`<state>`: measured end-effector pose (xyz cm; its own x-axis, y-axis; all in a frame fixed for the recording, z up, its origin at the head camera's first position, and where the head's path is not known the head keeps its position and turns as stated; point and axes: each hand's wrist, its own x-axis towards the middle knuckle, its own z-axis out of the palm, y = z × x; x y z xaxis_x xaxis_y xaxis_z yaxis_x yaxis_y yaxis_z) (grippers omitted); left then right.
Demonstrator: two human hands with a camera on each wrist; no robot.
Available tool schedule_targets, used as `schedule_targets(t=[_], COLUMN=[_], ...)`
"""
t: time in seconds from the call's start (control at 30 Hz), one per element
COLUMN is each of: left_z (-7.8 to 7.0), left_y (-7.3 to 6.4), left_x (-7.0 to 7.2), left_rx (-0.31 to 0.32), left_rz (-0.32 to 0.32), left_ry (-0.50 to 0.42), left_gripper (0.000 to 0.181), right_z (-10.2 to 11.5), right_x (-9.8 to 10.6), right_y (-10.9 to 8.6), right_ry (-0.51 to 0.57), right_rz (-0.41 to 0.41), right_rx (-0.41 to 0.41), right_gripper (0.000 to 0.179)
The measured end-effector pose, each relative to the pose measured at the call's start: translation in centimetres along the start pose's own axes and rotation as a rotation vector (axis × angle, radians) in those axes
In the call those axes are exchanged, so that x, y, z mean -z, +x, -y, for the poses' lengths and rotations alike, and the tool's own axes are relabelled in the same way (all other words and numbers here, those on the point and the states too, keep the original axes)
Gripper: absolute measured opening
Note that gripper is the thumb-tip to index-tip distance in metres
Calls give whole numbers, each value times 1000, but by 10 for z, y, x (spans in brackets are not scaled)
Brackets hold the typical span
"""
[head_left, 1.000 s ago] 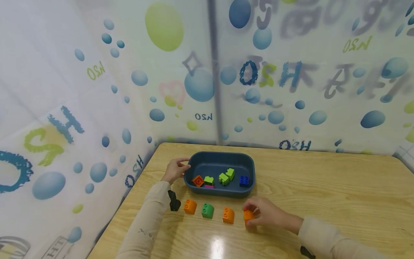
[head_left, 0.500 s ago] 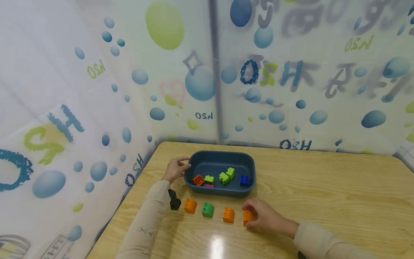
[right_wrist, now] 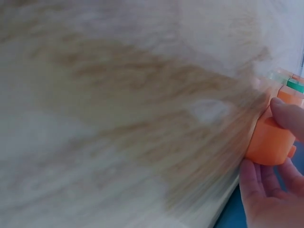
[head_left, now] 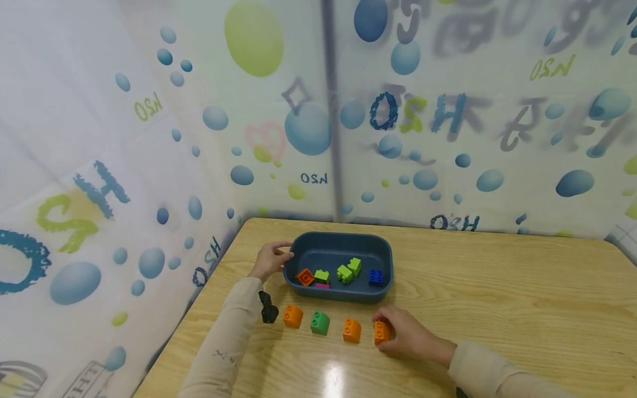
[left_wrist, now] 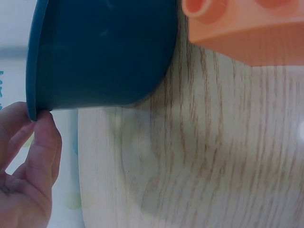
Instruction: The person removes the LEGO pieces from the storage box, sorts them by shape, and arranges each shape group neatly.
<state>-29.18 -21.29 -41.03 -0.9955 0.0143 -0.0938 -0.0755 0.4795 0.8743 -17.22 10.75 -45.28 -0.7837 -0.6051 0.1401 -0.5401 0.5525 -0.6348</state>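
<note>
My left hand (head_left: 270,260) pinches the rim of a dark blue plastic tub (head_left: 343,294) at its left end; the left wrist view shows thumb and fingers (left_wrist: 42,147) on both sides of that rim. With thumb and fingertips, my right hand (head_left: 410,334) holds an orange building block (head_left: 381,333), which stands on the table in front of the tub. In the right wrist view the same orange block (right_wrist: 270,142) sits between thumb and fingers. To its left, in a row, are another orange block (head_left: 351,330), a green block (head_left: 319,323) and a further orange block (head_left: 292,317).
Inside the tub lie several blocks: lime green ones (head_left: 344,274), a blue one (head_left: 376,277), an orange-red one (head_left: 305,277) and a mostly hidden pink one (head_left: 322,286). The wooden table (head_left: 497,298) meets patterned curtains at the back and left.
My right hand has shifted very slightly left with the orange block, which now lines up at the row's right end. The left hand and the tub have stayed in place.
</note>
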Motion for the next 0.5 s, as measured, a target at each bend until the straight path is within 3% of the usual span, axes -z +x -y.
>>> schedule_targets(t=[0.33, 0.5], left_z=[-1, -1], left_y=[-1, -1], left_x=[0, 0], left_rx=[-9, -6], left_rz=[7, 5], left_ry=[2, -6], left_gripper=[36, 36], right_z=[0, 0], right_x=[0, 0], right_y=[0, -1], right_ry=[-10, 2], right_rz=[33, 42], right_rx=[-107, -117], right_gripper=[39, 40])
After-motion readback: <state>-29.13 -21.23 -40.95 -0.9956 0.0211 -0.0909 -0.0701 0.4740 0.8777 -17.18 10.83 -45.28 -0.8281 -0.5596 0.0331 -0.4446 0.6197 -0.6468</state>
